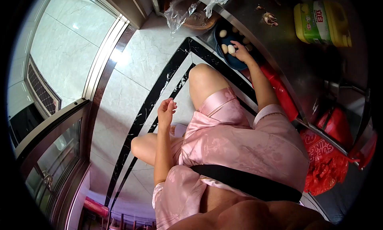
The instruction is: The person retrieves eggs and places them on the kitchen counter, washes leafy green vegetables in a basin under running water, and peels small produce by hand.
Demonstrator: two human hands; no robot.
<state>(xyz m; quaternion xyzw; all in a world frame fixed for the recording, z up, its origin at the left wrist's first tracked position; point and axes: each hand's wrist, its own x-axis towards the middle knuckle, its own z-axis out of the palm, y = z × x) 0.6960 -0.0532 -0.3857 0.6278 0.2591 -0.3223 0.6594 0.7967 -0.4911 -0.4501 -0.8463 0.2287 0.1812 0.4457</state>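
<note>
The right hand (241, 53) reaches toward one o'clock, into a blue basin (236, 64), its fingers partly bent and the gap between thumb and forefinger moderately wide. Its fingertips are at a white egg (231, 49) near the basin's six o'clock; I cannot tell whether they grip it or only touch it. A tan egg (224, 49) lies just beside the white one, toward eight o'clock in the basin, and another egg (223, 33) sits apart, near ten or eleven. More eggs lie on the side by the counter (279, 42), partly in shadow.

The left hand (166, 111) is raised at nine o'clock from the middle of the view, above the tiled floor (131, 66). Its fingers curl loosely, thumb close to the fingertips; whether anything is between them I cannot tell.

At two o'clock a yellow jug (321, 23) stands on the counter, with a garlic bulb (269, 19) on its nine o'clock side. A clear plastic bag (175, 16) is at twelve, and a red bag (325, 166) near four.
</note>
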